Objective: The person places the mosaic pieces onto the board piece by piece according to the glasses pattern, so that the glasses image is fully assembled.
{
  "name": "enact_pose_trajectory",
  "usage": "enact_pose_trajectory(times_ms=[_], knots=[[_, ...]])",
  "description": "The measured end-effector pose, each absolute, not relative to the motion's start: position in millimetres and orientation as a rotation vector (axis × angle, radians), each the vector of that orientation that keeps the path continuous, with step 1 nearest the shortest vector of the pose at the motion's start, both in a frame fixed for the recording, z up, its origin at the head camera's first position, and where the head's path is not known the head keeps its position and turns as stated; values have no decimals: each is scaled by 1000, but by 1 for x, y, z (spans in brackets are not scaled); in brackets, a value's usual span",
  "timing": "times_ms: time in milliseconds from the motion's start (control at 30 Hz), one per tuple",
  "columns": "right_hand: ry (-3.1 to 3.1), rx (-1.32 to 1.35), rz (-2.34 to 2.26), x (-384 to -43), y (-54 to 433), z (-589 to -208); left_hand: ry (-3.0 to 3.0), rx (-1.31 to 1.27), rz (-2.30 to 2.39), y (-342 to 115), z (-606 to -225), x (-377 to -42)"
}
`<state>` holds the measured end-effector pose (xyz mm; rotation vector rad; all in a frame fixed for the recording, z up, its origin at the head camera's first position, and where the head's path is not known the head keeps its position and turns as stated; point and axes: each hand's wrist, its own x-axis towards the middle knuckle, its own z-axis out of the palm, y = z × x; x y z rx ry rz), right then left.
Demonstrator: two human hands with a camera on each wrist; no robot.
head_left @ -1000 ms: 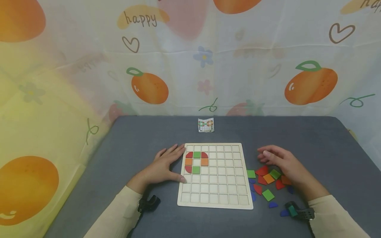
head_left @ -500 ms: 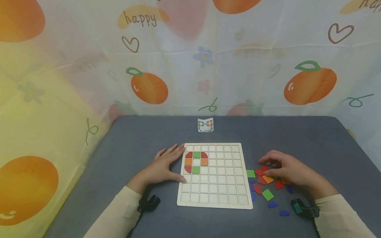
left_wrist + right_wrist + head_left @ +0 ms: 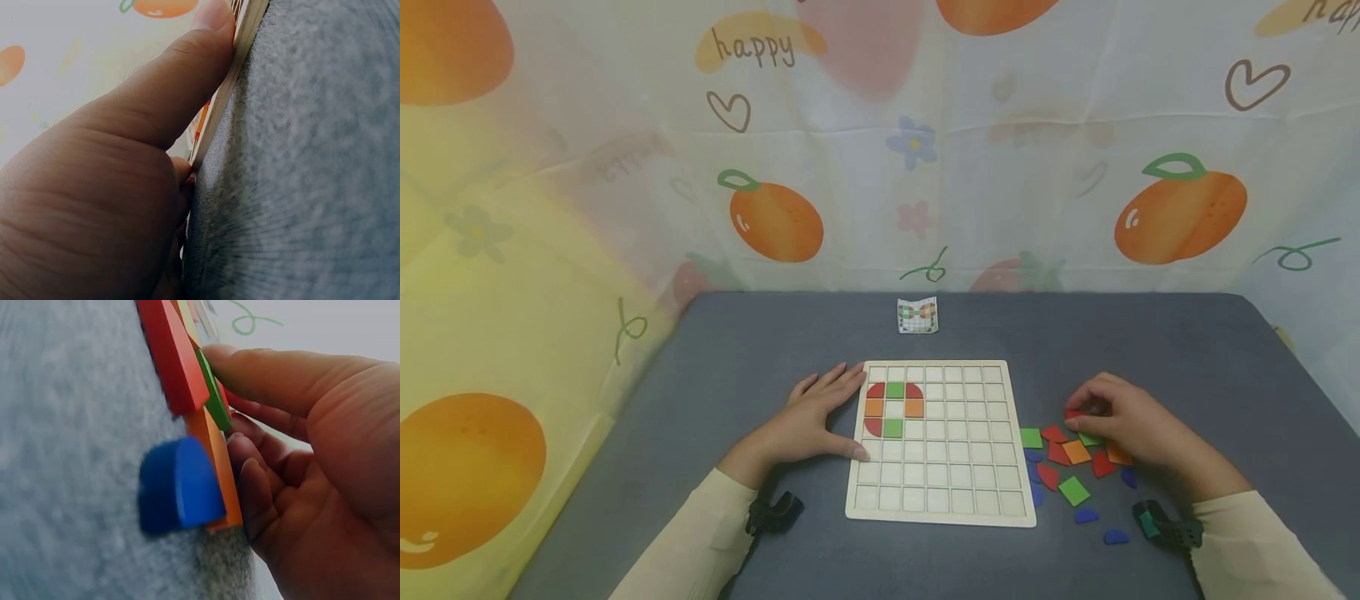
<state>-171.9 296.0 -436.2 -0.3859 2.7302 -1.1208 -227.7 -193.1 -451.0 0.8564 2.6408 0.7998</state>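
My left hand (image 3: 820,421) lies spread at the left edge of a pale wooden grid board (image 3: 940,522), its thumb on the rim and fingertips at the upper left corner. In the left wrist view the thumb (image 3: 181,81) presses along the board's side. Set in the grid's upper left are red rounded corner tiles (image 3: 873,427), green square tiles (image 3: 892,428) and orange square tiles (image 3: 913,408) around a bare cell. Right of the board, my right hand (image 3: 1123,421) pinches a red tile (image 3: 1074,412) between thumb and fingers; its shape is mostly hidden.
Loose tiles lie between board and right hand, among them an orange square (image 3: 1077,452), a green square (image 3: 1074,491) and blue rounded pieces (image 3: 1116,537). A small printed pattern card (image 3: 917,316) sits behind the board on the grey table (image 3: 775,333). A patterned cloth hangs behind.
My right hand has come down to the loose tiles, taken a red tile from the pile and drawn it slightly right. The left hand has stayed in place.
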Motion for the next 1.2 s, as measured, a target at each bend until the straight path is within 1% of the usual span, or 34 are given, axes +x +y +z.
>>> enact_pose_trajectory(times_ms=[600,867,1200], knots=[[2817,-298,-1129,-172,282,-429,2643,854,798,-193,-451,-228],[2786,-219,-1330,-168,274,-421,2646,853,783,-193,-452,-229],[2661,-201,-1562,-165,265,-420,2637,861,787,-193,-450,-228]])
